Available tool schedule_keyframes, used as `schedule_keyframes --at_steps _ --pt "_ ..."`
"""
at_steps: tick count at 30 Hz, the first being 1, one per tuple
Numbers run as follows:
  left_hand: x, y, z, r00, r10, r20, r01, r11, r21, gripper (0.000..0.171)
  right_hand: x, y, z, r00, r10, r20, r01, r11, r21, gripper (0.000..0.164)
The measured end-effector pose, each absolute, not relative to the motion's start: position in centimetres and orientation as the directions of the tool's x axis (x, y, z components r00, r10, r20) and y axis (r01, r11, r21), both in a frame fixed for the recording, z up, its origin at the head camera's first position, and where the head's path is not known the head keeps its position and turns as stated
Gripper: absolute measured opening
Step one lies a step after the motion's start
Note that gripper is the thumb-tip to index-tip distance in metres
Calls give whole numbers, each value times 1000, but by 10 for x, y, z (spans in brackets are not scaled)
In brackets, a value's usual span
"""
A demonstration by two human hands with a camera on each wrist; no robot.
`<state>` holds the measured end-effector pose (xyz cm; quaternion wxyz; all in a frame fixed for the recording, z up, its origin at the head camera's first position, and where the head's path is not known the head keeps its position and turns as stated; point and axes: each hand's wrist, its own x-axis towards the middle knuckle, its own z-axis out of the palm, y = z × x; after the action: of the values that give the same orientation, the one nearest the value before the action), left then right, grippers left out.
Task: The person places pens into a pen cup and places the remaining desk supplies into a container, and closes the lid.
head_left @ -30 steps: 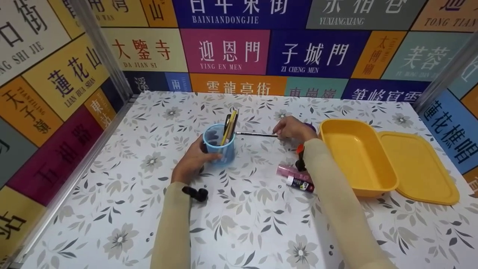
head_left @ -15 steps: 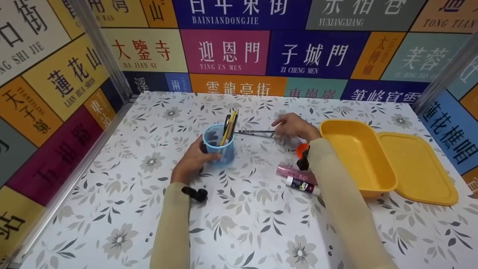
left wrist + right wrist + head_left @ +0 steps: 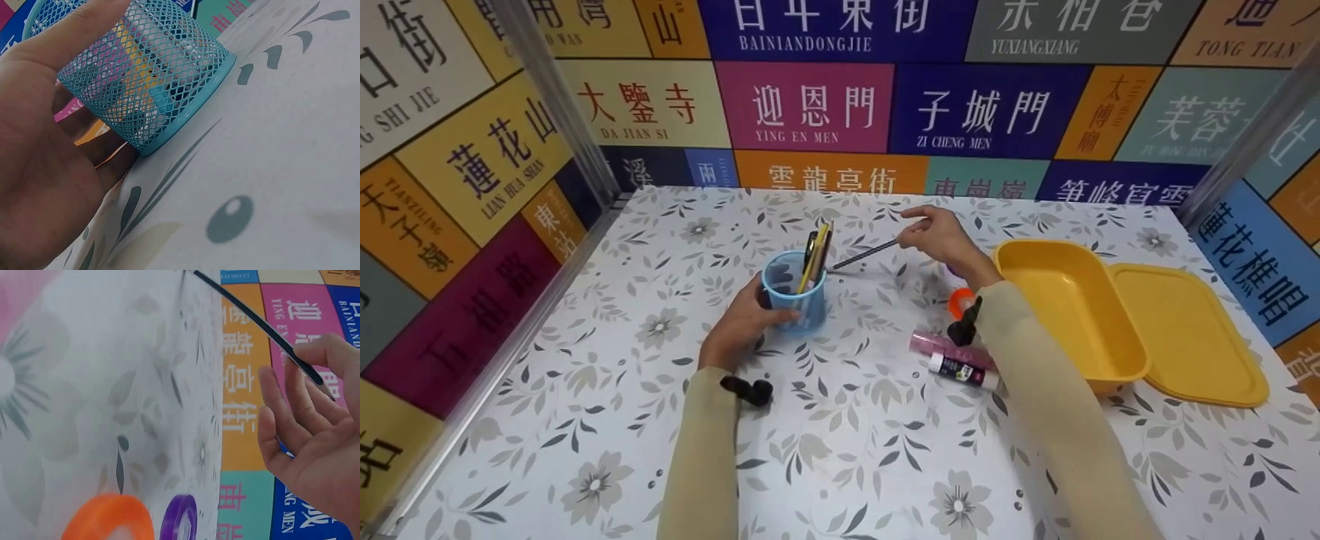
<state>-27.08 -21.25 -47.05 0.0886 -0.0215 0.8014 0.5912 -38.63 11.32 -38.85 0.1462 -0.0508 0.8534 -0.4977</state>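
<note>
You are pinching a thin dark stick (image 3: 864,256) near its upper end in your right hand (image 3: 934,234); the grip is narrow, other fingers spread loosely off it in the right wrist view. Can't tell exactly which fingers are bearing on it. A short tapered tip is poking out past the pinch.

Key relation: from those fingers the stick is running left and back toward you, sloping down, its far end sitting just beside the right side of the blue mesh cup (image 3: 812,307). Touching the cup or not, can't tell. Its long axis is lying slanted, well off the cup's upright one, so getting it into the mouth would probably need tilting and lifting. Right hand is nearer, being the one holding it.

Your left hand (image 3: 746,315) is wrapping the cup from its left and near side, thumb across the front. Inside, a yellow pencil (image 3: 813,262) and other slim items are leaning right.

Further out, on your right: orange ring (image 3: 107,509), purple ring (image 3: 171,520), pink tube (image 3: 937,345), glue stick (image 3: 962,370), then yellow box (image 3: 1065,300) and yellow lid (image 3: 1196,330).
</note>
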Motion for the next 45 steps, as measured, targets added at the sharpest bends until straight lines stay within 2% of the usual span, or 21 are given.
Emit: schedule_keyframes --at_steps 4,9,20,25,32,38,45 --pt "-271 -213 -471 -981 66 -182 -155 293 944 105 -377 107 -386 -976 -194 -97 21 364 -931 51" --pt "-271 -214 -471 -980 57 -193 -169 293 941 105 -365 95 -385 -996 -83 -33 18 172 -985 49" --pt "-266 -214 -472 -988 82 -129 -105 248 963 101 -336 68 -377 -995 21 97 -99 -150 -984 37" --pt "-266 -212 -472 -988 77 -131 -106 270 957 101 -321 61 -368 -980 45 193 -198 -213 -957 27" --pt "-268 -213 -472 -986 83 -144 -118 261 958 103 -303 51 -354 -950 49 309 -311 -245 -918 28" --pt "-267 -212 -472 -988 74 -133 -110 265 958 105 -291 45 -344 -911 69 406 -410 -254 -876 23" --pt "-267 -212 -472 -989 70 -133 -111 258 960 106 -279 37 -332 -891 98 443 -450 -311 -837 30"
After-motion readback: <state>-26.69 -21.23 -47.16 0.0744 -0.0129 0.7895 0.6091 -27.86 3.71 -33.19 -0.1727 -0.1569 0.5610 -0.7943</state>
